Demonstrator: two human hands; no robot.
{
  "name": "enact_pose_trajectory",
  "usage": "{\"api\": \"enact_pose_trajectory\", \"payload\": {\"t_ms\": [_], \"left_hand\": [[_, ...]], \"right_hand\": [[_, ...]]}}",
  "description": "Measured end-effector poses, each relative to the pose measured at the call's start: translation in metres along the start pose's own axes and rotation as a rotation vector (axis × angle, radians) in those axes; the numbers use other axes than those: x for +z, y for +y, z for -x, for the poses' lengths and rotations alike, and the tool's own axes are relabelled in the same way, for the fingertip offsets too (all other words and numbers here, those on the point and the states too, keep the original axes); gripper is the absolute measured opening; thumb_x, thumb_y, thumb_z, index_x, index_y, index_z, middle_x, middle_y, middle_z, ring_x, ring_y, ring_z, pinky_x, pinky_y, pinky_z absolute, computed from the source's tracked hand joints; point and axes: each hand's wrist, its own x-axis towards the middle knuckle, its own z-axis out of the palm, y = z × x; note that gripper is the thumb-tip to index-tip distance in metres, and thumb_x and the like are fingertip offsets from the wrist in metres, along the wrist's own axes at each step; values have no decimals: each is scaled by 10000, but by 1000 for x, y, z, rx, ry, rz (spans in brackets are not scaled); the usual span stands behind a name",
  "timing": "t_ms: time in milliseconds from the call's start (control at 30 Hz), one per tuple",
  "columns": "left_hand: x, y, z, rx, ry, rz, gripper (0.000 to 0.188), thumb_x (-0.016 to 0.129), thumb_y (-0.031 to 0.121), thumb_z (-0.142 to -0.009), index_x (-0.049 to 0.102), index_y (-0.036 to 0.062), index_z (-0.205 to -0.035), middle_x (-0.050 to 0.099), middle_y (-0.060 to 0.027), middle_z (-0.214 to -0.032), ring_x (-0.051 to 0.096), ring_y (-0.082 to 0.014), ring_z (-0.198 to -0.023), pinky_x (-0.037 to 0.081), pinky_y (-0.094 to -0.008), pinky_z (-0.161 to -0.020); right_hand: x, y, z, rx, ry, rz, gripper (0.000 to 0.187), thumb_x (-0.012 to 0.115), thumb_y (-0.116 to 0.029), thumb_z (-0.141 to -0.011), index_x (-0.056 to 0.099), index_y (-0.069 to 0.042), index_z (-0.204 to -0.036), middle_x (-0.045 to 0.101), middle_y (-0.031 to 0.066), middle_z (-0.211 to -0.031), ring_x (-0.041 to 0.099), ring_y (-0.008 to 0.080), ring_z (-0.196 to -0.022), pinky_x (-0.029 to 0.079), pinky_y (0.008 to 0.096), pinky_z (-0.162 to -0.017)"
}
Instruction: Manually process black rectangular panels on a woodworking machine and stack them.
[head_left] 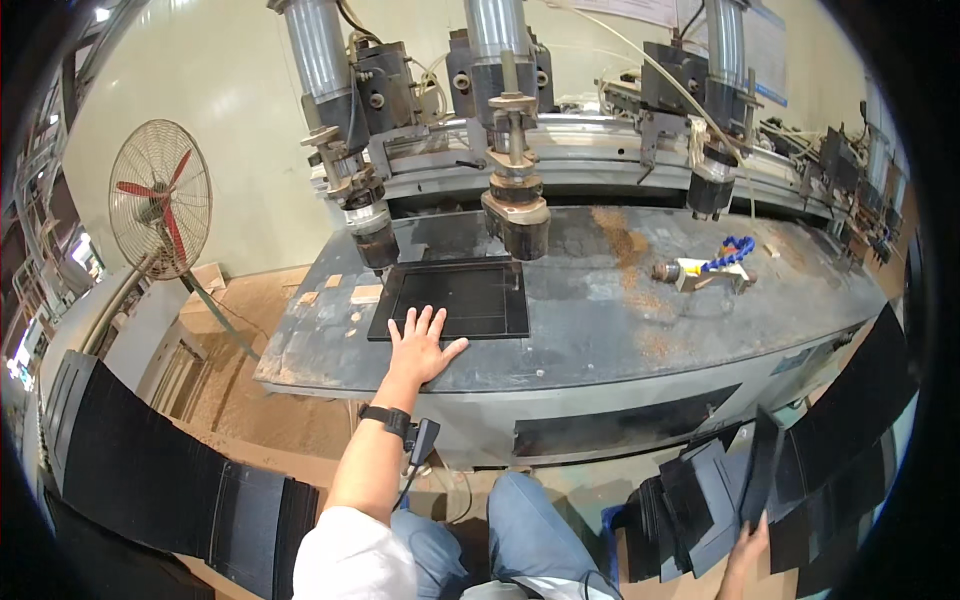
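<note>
My left hand (pixel 421 343) lies flat with fingers spread on the near edge of a black rectangular panel (pixel 460 296). The panel rests on the grey machine table (pixel 600 320), under the drill heads (pixel 518 215). At the lower right, my right hand (pixel 746 552) touches the bottom of a black panel (pixel 762 470) standing upright in a stack of black panels (pixel 700 510) beside my knee. A black watch sits on my left wrist.
Three pneumatic drill columns rise behind the table. An air nozzle with a blue hose (pixel 705 268) lies on the right of the table amid sawdust. Black panel stacks stand at lower left (pixel 170 490) and right (pixel 860 400). A pedestal fan (pixel 160 200) stands left.
</note>
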Motion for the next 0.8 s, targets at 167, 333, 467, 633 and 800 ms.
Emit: {"api": "enact_pose_trajectory", "payload": {"t_ms": [167,333,467,633,800], "left_hand": [[-9,14,15,-22,28,19,806,440,683,-838,400,108,-1402,319,-139,-1484,238,-341,-1384,134,-583,-1107],[-35,16,128,227,245,57,563,667,301,-730,547,91,-1239,544,-107,-1058,504,-301,-1061,409,-445,-942],[-73,-19,233,320,366,-55,477,631,82,-586,656,124,-1060,570,-41,-873,583,-221,-861,513,-328,-709],[-152,-33,345,205,373,-156,351,622,84,-603,686,117,-946,600,-29,-856,608,-219,-776,518,-338,-661],[-177,-45,436,-175,327,-378,306,602,53,-662,673,86,-958,654,-45,-949,636,-228,-873,499,-328,-704]], "right_hand": [[-60,-202,-59,-535,-67,-153,494,511,125,-699,568,41,-1183,599,212,-1177,563,336,-1130,420,409,-982],[8,-380,-98,-1121,-184,-164,511,525,94,-632,625,-52,-1111,647,121,-1114,610,323,-1052,463,417,-951],[129,-457,-88,-1286,-262,-158,416,584,-23,-726,615,-90,-1136,632,101,-1160,595,302,-1080,469,402,-949],[217,-513,-85,-1291,-532,-82,517,613,-395,-842,542,-87,-1251,526,121,-1319,471,339,-1233,384,431,-1034],[258,-566,-67,-1264,-575,-142,434,586,-330,-868,561,-103,-1237,554,89,-1299,472,321,-1236,371,445,-1039]]}}
